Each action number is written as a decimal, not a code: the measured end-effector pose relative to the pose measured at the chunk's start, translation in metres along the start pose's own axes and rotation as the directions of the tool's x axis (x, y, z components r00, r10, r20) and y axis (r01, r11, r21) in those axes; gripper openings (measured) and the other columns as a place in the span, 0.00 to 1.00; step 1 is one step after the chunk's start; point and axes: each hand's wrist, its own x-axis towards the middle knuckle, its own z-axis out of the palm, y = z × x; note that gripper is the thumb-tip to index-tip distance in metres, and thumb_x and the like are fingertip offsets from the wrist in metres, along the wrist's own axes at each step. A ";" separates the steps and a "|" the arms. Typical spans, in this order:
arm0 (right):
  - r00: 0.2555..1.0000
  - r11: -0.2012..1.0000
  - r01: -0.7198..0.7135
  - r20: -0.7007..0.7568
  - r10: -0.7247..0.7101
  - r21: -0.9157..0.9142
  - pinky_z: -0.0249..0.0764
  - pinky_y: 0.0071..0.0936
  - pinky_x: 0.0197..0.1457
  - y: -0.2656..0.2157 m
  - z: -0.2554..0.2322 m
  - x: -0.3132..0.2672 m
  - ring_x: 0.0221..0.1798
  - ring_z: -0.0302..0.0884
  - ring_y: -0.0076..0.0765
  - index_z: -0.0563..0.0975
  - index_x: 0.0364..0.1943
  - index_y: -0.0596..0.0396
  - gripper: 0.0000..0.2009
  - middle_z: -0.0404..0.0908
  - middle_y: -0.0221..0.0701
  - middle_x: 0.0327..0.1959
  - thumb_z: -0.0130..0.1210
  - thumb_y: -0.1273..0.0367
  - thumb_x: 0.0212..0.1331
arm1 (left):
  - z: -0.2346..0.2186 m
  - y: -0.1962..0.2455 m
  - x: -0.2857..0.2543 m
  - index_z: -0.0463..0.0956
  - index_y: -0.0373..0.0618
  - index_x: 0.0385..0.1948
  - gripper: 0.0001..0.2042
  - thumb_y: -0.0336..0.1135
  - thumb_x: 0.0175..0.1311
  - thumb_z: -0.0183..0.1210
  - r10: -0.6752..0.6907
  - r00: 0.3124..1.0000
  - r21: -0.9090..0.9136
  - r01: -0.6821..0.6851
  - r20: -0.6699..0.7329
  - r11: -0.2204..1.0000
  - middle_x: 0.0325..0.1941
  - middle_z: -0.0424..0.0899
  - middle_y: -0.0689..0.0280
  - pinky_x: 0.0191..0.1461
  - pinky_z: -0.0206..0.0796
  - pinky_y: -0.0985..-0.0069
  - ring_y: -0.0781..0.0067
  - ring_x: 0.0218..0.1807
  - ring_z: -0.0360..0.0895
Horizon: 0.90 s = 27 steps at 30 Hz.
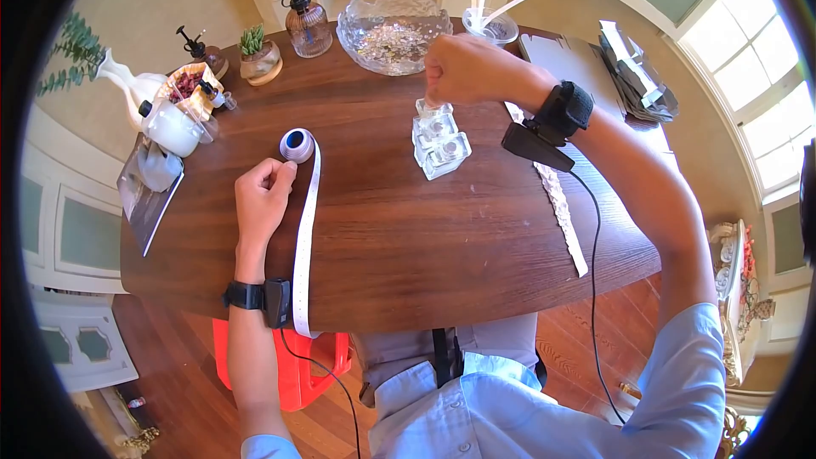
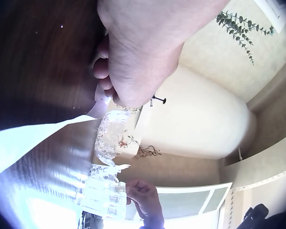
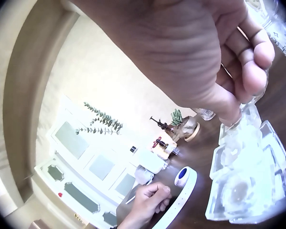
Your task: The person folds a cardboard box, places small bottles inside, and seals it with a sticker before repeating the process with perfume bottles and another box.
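Note:
My right hand reaches over the far end of a cluster of clear square blocks with round hollows. In the right wrist view, its thumb and curled fingers pinch a clear block at that end. My left hand lies on the table with fingers loosely curled and thumb on top. Just beyond its fingertips stands a roll of white ribbon with a dark blue core. From the roll, a loose length of ribbon runs along the table to the front edge.
Behind the blocks sits a clear textured bowl of shiny flakes, beside a small bowl with white sticks. Spray bottles, a potted succulent and a white vase stand at back left. A white lacy strip lies on the right.

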 end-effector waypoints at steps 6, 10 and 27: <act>0.964 0.974 -0.182 0.219 0.149 0.135 0.76 0.27 0.29 0.008 -0.008 -0.004 0.22 0.81 0.26 0.83 0.29 0.59 0.13 0.85 0.31 0.24 0.68 0.62 0.57 | 0.000 0.000 0.000 0.79 0.41 0.26 0.14 0.38 0.73 0.64 -0.001 1.000 0.004 0.001 0.001 1.000 0.19 0.74 0.75 0.24 0.56 0.84 0.90 0.21 0.66; 0.944 0.913 -0.258 0.285 0.167 0.318 0.75 0.22 0.27 0.018 -0.002 -0.004 0.23 0.81 0.23 0.83 0.29 0.59 0.12 0.85 0.29 0.24 0.67 0.63 0.59 | 0.000 -0.002 0.000 0.80 0.41 0.26 0.14 0.38 0.73 0.64 -0.020 1.000 -0.006 0.020 0.004 1.000 0.19 0.74 0.76 0.24 0.56 0.84 0.90 0.21 0.66; 0.991 0.767 0.114 -0.022 -0.129 0.632 0.75 0.31 0.32 -0.080 0.012 -0.090 0.26 0.79 0.28 0.82 0.38 0.61 0.05 0.82 0.36 0.24 0.56 0.75 0.63 | 0.002 0.032 -0.007 0.84 0.41 0.29 0.12 0.40 0.60 0.72 -0.057 0.995 0.007 0.056 0.080 0.998 0.21 0.80 0.73 0.32 0.66 0.80 0.84 0.26 0.74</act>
